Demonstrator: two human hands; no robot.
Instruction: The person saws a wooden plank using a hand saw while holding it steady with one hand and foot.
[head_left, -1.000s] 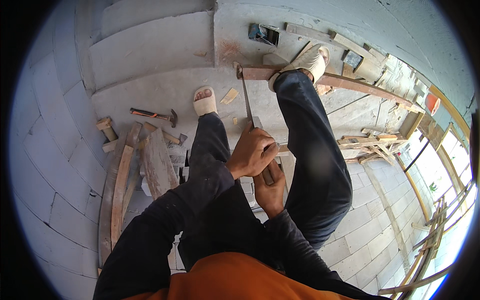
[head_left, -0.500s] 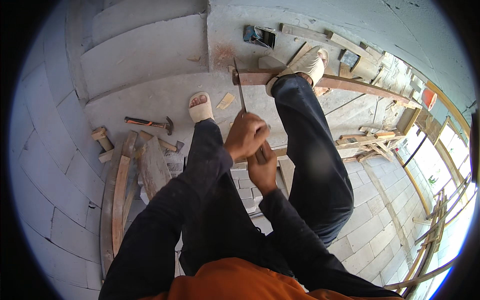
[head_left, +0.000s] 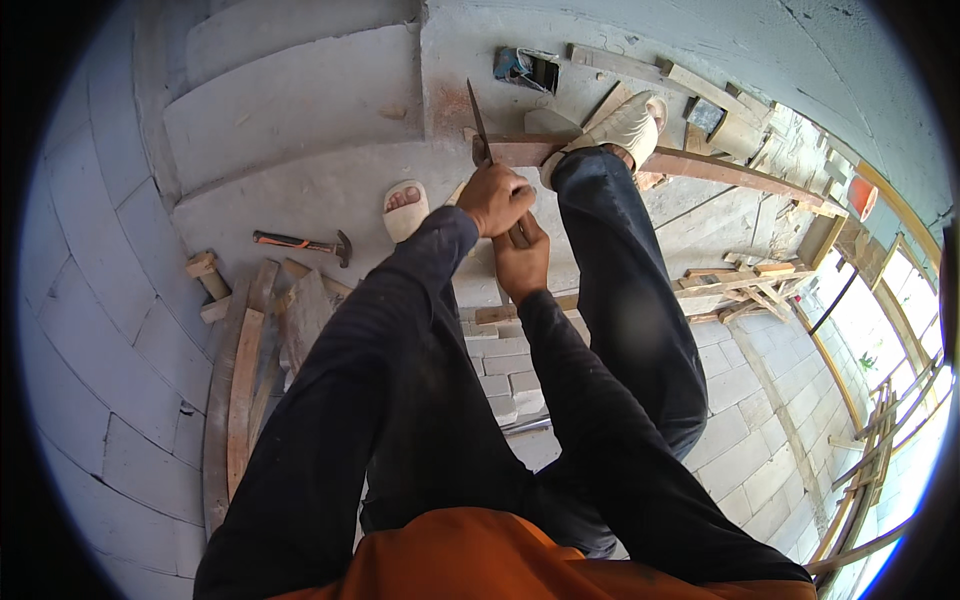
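A hand saw's narrow blade (head_left: 477,115) points away from me and crosses the left end of a reddish-brown wooden beam (head_left: 715,171). My left hand (head_left: 494,200) is wrapped round the near end of the saw, close behind the beam. Just below it, my right hand (head_left: 522,262) is also closed on the saw; the handle is mostly hidden by my fingers. My right foot, in a cream slide sandal (head_left: 628,130), presses on the beam. The left sandal (head_left: 404,209) stands flat on the concrete, left of the blade.
A hammer (head_left: 298,242) lies on the floor at the left, above several leaning planks (head_left: 243,400). Reddish sawdust (head_left: 452,100) marks the ground by the blade. Wood offcuts (head_left: 750,285) are piled at the right, and a dark block-like box (head_left: 527,70) lies at the far side.
Both hands have pushed forward, away from me, and the saw has slid with them, so more of its blade extends past the beam. The feet stay in place.
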